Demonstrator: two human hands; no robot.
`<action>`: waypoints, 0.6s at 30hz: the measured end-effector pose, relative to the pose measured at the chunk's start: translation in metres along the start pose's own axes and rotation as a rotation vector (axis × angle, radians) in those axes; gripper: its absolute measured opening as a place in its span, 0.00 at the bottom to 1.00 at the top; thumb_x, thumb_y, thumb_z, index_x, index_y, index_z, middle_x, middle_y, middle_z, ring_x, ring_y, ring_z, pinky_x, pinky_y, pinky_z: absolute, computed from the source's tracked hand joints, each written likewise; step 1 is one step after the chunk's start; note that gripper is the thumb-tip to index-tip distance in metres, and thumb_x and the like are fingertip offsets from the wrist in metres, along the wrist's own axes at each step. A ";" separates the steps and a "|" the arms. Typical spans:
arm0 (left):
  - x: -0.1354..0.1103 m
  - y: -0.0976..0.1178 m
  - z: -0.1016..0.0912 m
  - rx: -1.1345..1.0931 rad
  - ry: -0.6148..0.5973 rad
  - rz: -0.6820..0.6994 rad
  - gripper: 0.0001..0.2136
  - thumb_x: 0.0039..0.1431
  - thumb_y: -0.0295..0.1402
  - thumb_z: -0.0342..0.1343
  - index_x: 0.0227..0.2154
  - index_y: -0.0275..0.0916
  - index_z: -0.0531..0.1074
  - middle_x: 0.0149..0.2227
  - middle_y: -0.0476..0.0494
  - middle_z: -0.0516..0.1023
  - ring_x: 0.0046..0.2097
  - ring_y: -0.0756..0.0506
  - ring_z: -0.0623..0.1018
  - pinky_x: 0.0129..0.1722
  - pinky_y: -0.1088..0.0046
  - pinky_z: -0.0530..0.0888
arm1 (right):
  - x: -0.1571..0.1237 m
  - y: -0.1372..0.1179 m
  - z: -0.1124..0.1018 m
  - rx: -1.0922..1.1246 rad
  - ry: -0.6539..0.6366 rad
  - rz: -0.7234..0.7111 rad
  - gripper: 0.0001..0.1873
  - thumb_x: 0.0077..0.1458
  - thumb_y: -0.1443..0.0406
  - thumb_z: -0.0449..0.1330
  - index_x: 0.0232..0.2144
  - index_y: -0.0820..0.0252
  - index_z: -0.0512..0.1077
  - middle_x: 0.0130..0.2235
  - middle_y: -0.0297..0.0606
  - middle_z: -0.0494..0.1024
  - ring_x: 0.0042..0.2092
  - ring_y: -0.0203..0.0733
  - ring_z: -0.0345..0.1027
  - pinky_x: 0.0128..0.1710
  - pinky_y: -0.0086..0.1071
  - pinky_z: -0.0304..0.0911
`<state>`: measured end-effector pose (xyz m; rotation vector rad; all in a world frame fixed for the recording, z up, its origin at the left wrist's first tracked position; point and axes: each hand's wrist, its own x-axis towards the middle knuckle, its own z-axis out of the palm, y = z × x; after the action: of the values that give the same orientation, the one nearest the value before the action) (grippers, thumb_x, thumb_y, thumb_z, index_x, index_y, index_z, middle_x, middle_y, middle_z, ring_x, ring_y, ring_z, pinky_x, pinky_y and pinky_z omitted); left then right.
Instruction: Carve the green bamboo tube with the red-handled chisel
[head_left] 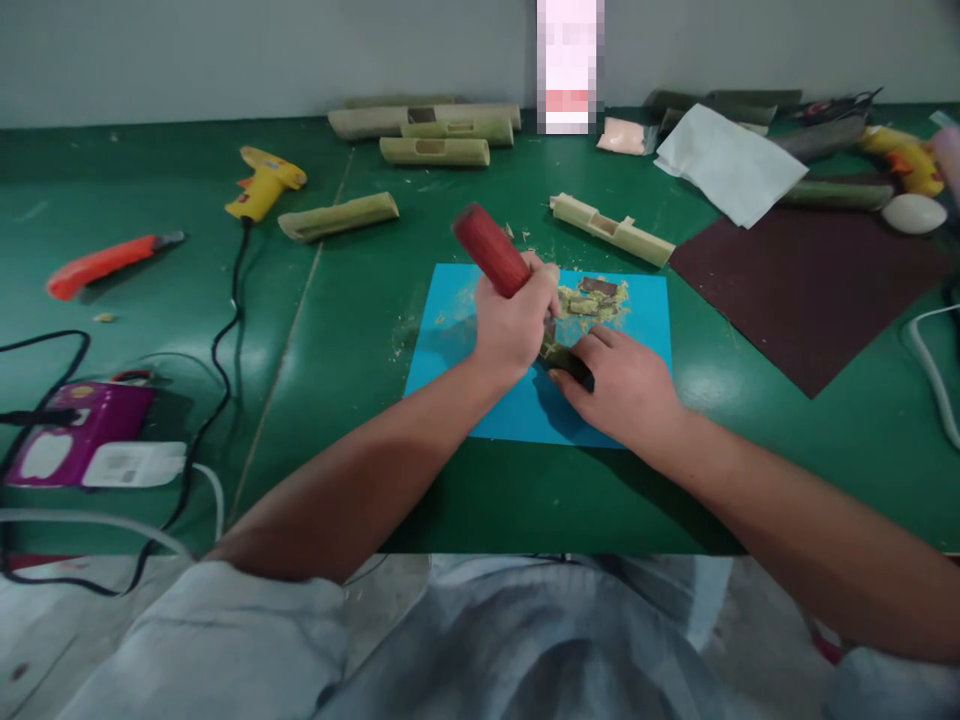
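Note:
My left hand point(511, 315) is wrapped round the thick red handle point(491, 250) of a carving tool, which tilts up to the left. The tool's lower end meets a dark green piece of bamboo point(555, 352); my fingers hide most of its blade. My right hand point(626, 380) pinches the other end of this bamboo, holding it over a blue sheet point(510, 415). Just beyond my hands, pale shavings and a few cut bamboo chips point(592, 300) lie heaped on the sheet.
A notched bamboo length point(611, 230) lies behind the sheet, with several bamboo tubes point(435, 152) farther back. On the left are a yellow glue gun point(264, 185), an orange-handled tool point(112, 265) and a purple box point(82, 430) with cables. Dark brown sheet point(810, 290) lies right.

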<state>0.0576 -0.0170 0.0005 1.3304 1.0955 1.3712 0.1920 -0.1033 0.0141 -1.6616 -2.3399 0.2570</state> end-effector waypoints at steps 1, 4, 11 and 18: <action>-0.002 0.001 0.001 -0.007 -0.008 -0.024 0.23 0.56 0.52 0.61 0.18 0.46 0.59 0.19 0.48 0.59 0.29 0.46 0.63 0.31 0.62 0.60 | 0.000 0.000 0.000 0.002 0.003 -0.001 0.14 0.65 0.57 0.59 0.36 0.61 0.76 0.37 0.45 0.77 0.40 0.47 0.69 0.35 0.37 0.55; -0.009 0.005 0.004 -0.015 -0.040 -0.069 0.23 0.54 0.51 0.65 0.20 0.45 0.60 0.20 0.49 0.60 0.29 0.46 0.65 0.31 0.62 0.62 | 0.000 0.000 0.001 0.012 0.006 -0.001 0.13 0.65 0.57 0.58 0.35 0.61 0.75 0.37 0.44 0.77 0.39 0.47 0.69 0.34 0.37 0.55; -0.014 0.010 0.007 0.021 -0.033 0.032 0.21 0.55 0.44 0.66 0.20 0.44 0.59 0.21 0.51 0.60 0.27 0.49 0.64 0.30 0.65 0.64 | -0.001 0.002 0.001 0.023 0.010 -0.007 0.12 0.64 0.58 0.59 0.36 0.62 0.75 0.38 0.45 0.77 0.39 0.47 0.68 0.35 0.37 0.55; -0.016 0.005 0.008 0.005 -0.026 0.143 0.16 0.55 0.36 0.62 0.17 0.44 0.62 0.20 0.51 0.61 0.25 0.49 0.61 0.28 0.64 0.62 | -0.002 0.002 0.002 0.022 0.017 -0.010 0.12 0.65 0.58 0.58 0.37 0.61 0.75 0.39 0.45 0.78 0.39 0.47 0.68 0.34 0.37 0.55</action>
<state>0.0656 -0.0335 0.0019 1.4488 1.0031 1.4516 0.1932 -0.1043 0.0117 -1.6349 -2.3242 0.2645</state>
